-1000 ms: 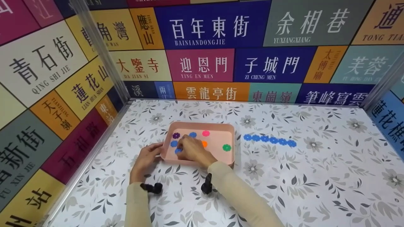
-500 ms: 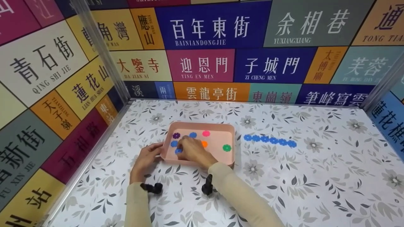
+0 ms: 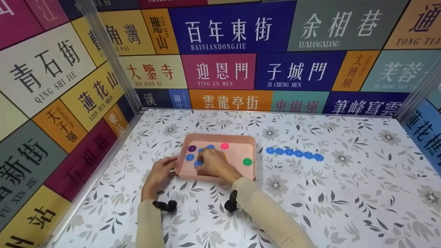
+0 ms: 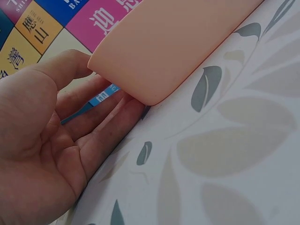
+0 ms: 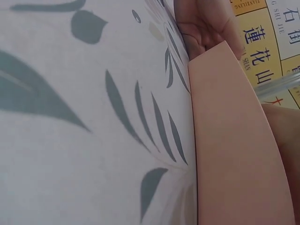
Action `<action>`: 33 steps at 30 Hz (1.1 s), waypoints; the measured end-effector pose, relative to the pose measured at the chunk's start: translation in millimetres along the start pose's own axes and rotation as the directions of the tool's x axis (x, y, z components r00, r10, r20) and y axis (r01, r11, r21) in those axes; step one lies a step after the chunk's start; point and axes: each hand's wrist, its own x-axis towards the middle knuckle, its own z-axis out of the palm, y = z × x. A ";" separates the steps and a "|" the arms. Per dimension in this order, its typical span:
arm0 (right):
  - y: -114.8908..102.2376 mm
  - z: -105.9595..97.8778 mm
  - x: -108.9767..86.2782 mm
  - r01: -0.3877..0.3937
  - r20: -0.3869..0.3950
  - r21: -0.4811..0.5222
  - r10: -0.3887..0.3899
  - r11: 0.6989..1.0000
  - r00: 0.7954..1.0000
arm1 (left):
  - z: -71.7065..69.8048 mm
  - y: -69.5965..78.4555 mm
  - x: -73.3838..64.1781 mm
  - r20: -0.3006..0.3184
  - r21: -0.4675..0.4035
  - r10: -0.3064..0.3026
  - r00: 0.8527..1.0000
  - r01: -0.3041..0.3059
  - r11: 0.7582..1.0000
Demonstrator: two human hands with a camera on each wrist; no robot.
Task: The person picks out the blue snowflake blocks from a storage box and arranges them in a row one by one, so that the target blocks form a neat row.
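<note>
**Pink tray (image 3: 238, 152) with loose flowers, blue row (image 3: 291, 153) to its right**

The pink tray lies flat, shallow and round-cornered, the left hand (image 3: 160, 172) touching its left end; inside, a purple flower (image 3: 192, 148) lies near the far left corner, a pink flower (image 3: 224, 146) near the back wall, a green flower (image 3: 247, 161) toward the right end; the right hand (image 3: 216, 163) partly hides an orange flower (image 3: 226, 156) and pinches a blue flower (image 3: 198, 163); other blue flowers (image 3: 190, 157) lie nearby; six close-set pieces form the blue row.

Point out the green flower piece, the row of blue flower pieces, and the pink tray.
Green flower piece (image 3: 247, 161): head view, middle of its face.
Row of blue flower pieces (image 3: 298, 153): head view, fourth piece from the left.
Pink tray (image 4: 164, 47): left wrist view, outer wall.
</note>
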 end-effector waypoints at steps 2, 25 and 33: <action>2.4 -4.4 -2.2 -0.005 -0.003 0.012 0.005 1.000 1.000 | 0.2 0.5 -0.5 -0.006 0.011 -0.009 1.000 0.009 1.000; 42.0 -73.5 -44.4 -0.036 -0.180 0.079 0.050 0.996 0.982 | 0.8 0.5 -0.1 0.014 -0.026 -0.033 0.999 0.033 0.999; 70.6 -95.5 -76.4 -0.073 -0.276 0.010 0.073 0.997 0.958 | -0.2 1.1 0.1 0.008 0.023 -0.038 0.999 0.038 0.999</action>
